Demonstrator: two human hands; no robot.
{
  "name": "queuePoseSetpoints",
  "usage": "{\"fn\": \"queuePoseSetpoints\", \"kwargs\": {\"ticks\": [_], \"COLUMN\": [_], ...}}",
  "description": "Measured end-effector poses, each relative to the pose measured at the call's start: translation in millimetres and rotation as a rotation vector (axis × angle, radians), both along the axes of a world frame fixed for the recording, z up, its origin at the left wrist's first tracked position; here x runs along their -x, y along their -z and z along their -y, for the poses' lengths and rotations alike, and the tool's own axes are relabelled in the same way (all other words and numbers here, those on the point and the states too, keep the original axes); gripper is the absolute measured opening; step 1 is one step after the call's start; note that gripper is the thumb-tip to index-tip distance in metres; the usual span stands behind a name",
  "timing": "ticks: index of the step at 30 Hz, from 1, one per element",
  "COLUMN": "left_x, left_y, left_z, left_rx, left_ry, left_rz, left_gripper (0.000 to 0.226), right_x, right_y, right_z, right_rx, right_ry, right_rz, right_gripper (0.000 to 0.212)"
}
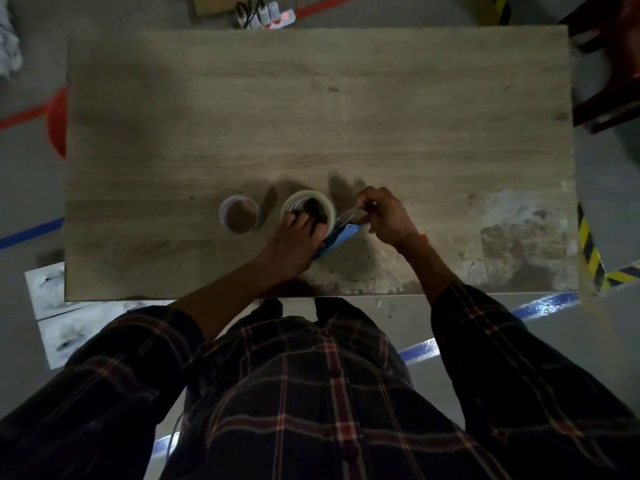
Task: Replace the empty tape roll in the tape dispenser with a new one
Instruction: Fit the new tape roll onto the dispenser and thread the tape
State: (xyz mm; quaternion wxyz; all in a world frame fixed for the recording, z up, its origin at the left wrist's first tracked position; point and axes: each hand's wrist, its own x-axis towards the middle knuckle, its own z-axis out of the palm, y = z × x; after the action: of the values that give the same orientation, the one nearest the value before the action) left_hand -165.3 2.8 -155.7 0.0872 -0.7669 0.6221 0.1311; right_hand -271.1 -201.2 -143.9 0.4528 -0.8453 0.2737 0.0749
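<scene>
New tape roll (307, 208) seated on blue dispenser (337, 241), right of empty core (239, 215) on tabletop (311, 109). Left grip (294, 242) clamps roll; right grip (384, 216) pinches tape end just right of roll.

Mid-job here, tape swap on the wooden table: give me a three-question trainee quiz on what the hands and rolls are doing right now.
1. True or false: the spare cardboard-cored ring lies apart, left of the clear tape roll on the wooden table.
2. Which hand has fingers inside the clear tape roll: A left hand, B right hand?
3. Fill in: the blue tape dispenser lies between the two ____.

Key: 1 true; 2 A; 3 hands.
</scene>
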Motion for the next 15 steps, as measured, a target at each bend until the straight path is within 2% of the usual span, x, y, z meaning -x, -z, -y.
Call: {"fn": "queuePoseSetpoints", "kwargs": {"ticks": [5,11,13,15], "left_x": [-7.7,-9.5,-7.9,-3.5], "left_y": [-3.4,-1.0,-2.3,-3.6], "left_z": [4.1,2.4,3.7,6.4], "left_rx": [0.041,-0.009,-0.05,-0.055], "left_ry": [0.05,0.026,-0.016,-0.092], "left_rz": [0.035,-0.03,-0.051,-0.092], "left_gripper": [0.029,0.039,0.052,0.059], "right_x": [-0.9,-5.5,-10.9,-15.6], "right_y": [2.8,-5.3,-12.7,-13.7], "right_z": [9.5,29.6,30.5,28.8], "right_rx": [-0.068,-0.025,0.019,0.052], "right_ry": [-0.067,-0.258,-0.289,-0.271], "right_rz": [0.0,-0.063,-0.096,-0.052], "right_gripper": [0.048,0.023,0.028,0.042]}}
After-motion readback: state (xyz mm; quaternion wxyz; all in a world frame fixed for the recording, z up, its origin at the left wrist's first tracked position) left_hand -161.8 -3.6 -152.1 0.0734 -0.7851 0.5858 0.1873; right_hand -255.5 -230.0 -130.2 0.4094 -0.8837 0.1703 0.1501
